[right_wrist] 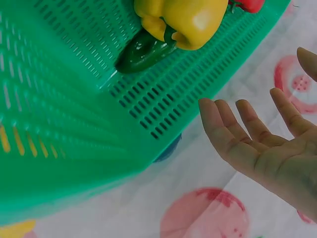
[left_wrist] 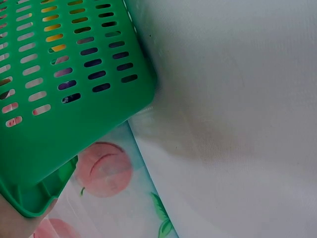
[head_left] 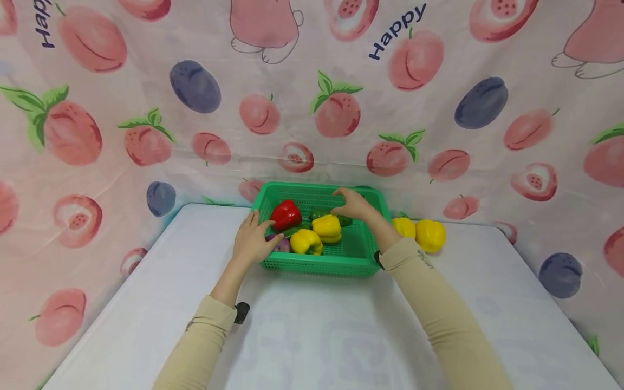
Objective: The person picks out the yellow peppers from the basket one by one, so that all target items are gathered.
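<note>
A green plastic basket (head_left: 322, 263) stands at the back of the table. Inside lie a red bell pepper (head_left: 286, 215), two yellow bell peppers (head_left: 327, 228), a purple vegetable (head_left: 281, 245) partly covered by fingers, and a dark green, glossy long vegetable (right_wrist: 144, 52). At the basket's left rim is my left hand (head_left: 251, 241), fingers spread, with thumb and forefinger reaching over the inside; whether it presses the rim is unclear. My right hand (right_wrist: 277, 148) hovers near the far rim with its fingers apart and nothing held.
Two more yellow bell peppers (head_left: 430, 236) sit outside the basket on its right, one partly behind the right arm. A fruit-printed cloth (head_left: 302, 135) hangs behind the white table (head_left: 312, 325). A dark blue shape (right_wrist: 169, 148) on the cloth shows beyond the basket's corner.
</note>
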A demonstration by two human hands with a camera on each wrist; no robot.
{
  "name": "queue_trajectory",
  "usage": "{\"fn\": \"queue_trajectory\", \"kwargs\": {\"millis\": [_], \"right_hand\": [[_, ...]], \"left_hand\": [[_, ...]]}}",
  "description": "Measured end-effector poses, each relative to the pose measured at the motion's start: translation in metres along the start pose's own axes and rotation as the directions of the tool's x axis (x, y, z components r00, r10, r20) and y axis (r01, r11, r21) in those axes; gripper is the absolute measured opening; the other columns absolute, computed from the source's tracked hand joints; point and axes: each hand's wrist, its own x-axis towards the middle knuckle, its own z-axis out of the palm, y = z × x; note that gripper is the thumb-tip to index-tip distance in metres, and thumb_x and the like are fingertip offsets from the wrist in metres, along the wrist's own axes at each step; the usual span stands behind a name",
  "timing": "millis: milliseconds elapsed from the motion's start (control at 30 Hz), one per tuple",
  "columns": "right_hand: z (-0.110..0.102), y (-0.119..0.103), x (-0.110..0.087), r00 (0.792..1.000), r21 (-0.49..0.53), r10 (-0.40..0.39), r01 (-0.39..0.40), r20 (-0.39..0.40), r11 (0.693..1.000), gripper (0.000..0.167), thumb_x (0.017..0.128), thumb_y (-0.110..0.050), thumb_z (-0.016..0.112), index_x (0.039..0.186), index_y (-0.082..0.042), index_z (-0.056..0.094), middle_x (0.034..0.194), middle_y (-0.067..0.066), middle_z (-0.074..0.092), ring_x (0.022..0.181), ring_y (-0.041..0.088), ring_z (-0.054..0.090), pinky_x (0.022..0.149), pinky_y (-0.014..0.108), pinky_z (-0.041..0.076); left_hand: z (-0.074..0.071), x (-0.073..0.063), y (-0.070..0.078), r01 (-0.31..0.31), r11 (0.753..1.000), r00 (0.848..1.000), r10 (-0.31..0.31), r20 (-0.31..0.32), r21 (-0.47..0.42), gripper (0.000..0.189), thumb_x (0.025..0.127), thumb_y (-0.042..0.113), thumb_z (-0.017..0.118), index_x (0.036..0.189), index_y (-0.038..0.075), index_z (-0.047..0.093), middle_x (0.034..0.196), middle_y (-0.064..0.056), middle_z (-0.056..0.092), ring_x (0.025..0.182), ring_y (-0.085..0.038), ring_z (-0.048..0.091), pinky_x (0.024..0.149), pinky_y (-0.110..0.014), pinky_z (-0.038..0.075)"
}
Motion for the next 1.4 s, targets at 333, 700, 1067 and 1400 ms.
{"fn": "queue_trajectory", "kwargs": {"millis": [333, 700, 1067, 1400], "right_hand": [[0.017, 0.015, 0.039, 0.999, -0.048, 0.038, -0.037, 0.026, 0.998, 0.057, 0.087, -0.032, 0.066, 0.135, -0.008, 0.045, 0.141, 0.019, 0.043, 0.124, 0.036, 0.045, 0.096, 0.047, 0.046], [0.006, -0.021, 0.023, 0.999, -0.056, 0.034, -0.031, 0.043, 0.998, 0.055, 0.091, -0.018, 0.060, 0.137, 0.003, 0.039, 0.144, 0.026, 0.037, 0.129, 0.042, 0.040, 0.103, 0.051, 0.040], [0.033, 0.062, 0.088, 0.982, -0.141, 0.103, -0.081, 0.158, 0.987, 0.065, 0.083, -0.041, 0.069, 0.137, -0.014, 0.044, 0.149, 0.015, 0.033, 0.126, 0.036, 0.044, 0.088, 0.051, 0.049], [0.020, 0.001, 0.044, 0.920, -0.154, 0.303, -0.271, 0.249, 0.950, 0.063, 0.093, -0.034, 0.057, 0.145, -0.012, 0.030, 0.155, 0.015, 0.019, 0.131, 0.038, 0.038, 0.098, 0.051, 0.045]], "left_hand": [[-0.001, 0.001, -0.002, -0.016, 1.000, 1.000, 0.016, -0.013, -0.003, 0.058, 0.092, 0.047, 0.050, 0.134, 0.008, 0.051, 0.152, -0.029, 0.020, 0.143, -0.043, 0.015, 0.118, -0.052, 0.015], [-0.001, 0.000, -0.002, -0.003, 1.000, 1.000, 0.003, -0.013, -0.009, 0.058, 0.092, 0.046, 0.051, 0.135, 0.007, 0.050, 0.153, -0.028, 0.019, 0.143, -0.042, 0.014, 0.118, -0.052, 0.014], [0.003, 0.001, 0.002, -0.025, 1.000, 1.000, 0.025, 0.003, -0.002, 0.058, 0.092, 0.047, 0.051, 0.135, 0.007, 0.051, 0.152, -0.030, 0.020, 0.143, -0.043, 0.015, 0.117, -0.053, 0.015], [0.000, 0.001, 0.000, -0.008, 1.000, 1.000, 0.008, 0.000, 0.020, 0.058, 0.092, 0.047, 0.050, 0.136, 0.008, 0.050, 0.151, -0.031, 0.018, 0.143, -0.044, 0.013, 0.117, -0.053, 0.015]]}}
